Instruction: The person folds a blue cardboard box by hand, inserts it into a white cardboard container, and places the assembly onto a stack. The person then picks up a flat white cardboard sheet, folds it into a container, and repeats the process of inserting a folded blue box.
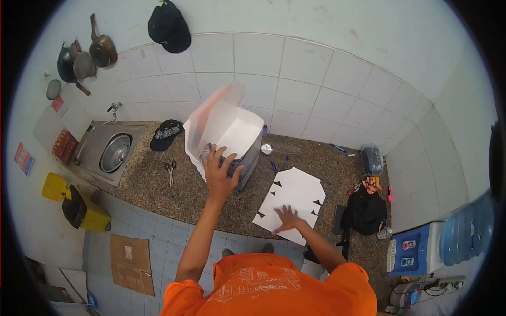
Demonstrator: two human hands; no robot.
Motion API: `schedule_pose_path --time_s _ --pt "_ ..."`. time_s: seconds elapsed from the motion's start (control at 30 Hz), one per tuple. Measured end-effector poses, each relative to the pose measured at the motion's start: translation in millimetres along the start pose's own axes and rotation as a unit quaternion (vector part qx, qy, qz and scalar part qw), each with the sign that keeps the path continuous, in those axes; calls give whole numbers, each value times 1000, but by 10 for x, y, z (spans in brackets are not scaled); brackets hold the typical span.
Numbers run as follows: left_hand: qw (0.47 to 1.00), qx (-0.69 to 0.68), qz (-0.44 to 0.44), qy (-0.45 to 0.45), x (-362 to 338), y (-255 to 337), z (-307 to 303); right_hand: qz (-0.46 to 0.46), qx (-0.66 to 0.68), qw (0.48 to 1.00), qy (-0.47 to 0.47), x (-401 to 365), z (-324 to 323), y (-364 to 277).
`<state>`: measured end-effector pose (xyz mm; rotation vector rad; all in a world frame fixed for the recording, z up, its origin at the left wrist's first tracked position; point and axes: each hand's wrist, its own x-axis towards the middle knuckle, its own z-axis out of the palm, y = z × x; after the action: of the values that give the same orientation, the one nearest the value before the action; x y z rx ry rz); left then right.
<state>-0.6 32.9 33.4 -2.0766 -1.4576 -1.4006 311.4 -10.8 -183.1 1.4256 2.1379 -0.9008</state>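
My left hand is raised at the near side of a tall stack of white and grey folded card pieces, its fingers spread against the edge. At the top of the stack, a white and pinkish sheet is smeared by motion. My right hand lies flat with fingers apart on a white cut card sheet, which has dark triangular notches along both sides. Two blue pens lie just beyond that sheet. Scissors rest left of the stack.
A black cap sits beside the steel sink on the left. To the right are a black bag, a clear plastic container and a water dispenser. A yellow bin and flat cardboard are on the floor.
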Motion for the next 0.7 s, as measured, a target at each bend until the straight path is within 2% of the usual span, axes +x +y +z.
schedule_pose_path --time_s 0.07,0.13,0.17,0.2,0.27,0.3,0.33,0.37,0.4,0.43,0.47,0.5,0.53,0.57,0.6,0.63,0.67,0.7 --pt "1000 1 -5 2 74 86 -31 8 40 999 17 -258 180 79" --pt "1000 7 -7 -3 61 236 8 -79 54 993 66 -234 331 316" --pt "998 -30 -20 46 -35 313 57 -115 77 988 69 -151 368 472" --pt "993 -67 -33 93 -147 375 96 -139 70 982 112 -207 302 511" --pt "991 -93 10 98 -530 414 255 -154 201 966 40 -45 248 785" --pt "986 -162 -22 -34 -798 382 346 -119 171 966 154 -284 104 709" --pt "959 -225 -52 -161 -925 364 409 -81 134 951 267 -743 -167 472" --pt "958 -229 -48 -165 -944 403 444 50 150 907 390 -1093 -345 220" --pt "871 -355 -222 -257 -980 473 482 71 188 833 516 -1261 -392 129" --pt "729 -457 -385 -334 -1010 525 513 52 161 782 600 -1417 -388 30" --pt "726 -459 -385 -338 -985 541 530 34 132 722 679 -1546 -324 -79" --pt "550 -573 -493 -356 -914 549 549 -13 123 743 658 -1629 -198 -205" --pt "343 -654 -574 -354 -873 569 579 -60 113 761 636 -1697 -58 -344" --pt "343 -659 -559 -369 -912 599 677 -110 120 806 569 -1758 41 -503" --pt "429 -578 -548 -426 -1140 448 928 -160 128 843 498 -1805 139 -616" --pt "491 -521 -527 -459 -1175 488 956 -155 125 842 501 -1791 284 -610" --pt "548 -459 -501 -488 -1208 536 987 -98 120 816 557 -1728 434 -564" --pt "546 -462 -495 -494 -1288 550 974 -39 115 783 610 -1665 534 -496"
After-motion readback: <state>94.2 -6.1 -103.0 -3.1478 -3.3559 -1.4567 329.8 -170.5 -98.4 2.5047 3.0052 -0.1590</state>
